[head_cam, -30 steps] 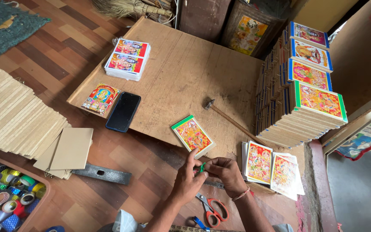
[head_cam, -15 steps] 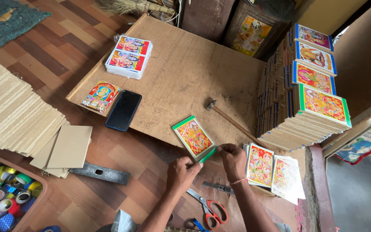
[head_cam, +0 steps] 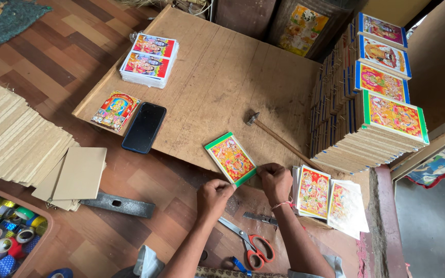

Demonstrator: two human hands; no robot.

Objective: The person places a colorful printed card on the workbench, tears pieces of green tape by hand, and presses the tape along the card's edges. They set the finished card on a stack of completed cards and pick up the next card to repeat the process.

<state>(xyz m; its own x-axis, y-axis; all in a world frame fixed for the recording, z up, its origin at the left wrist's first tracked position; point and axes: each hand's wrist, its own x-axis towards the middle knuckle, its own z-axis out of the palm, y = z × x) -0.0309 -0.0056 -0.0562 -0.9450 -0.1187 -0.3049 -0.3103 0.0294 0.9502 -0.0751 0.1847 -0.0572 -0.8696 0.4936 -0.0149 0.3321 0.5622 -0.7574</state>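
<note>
Both hands at green-edged picture card (head_cam: 231, 158) on board's near edge, left hand (head_cam: 213, 198) and right hand (head_cam: 275, 180) apparently pinching its corner, hammer (head_cam: 279, 138) just beside, bare board beyond

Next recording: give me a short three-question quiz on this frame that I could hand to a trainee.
1. True or false: both hands touch the green-bordered picture card.
2. Which tool lies on the wooden board just beyond the right hand?
A. hammer
B. pliers
C. ruler
3. What lies on the floor between the two forearms?

Key:
1. True: the left hand and right hand both meet its near edge.
2. A.
3. Orange-handled scissors.
</note>
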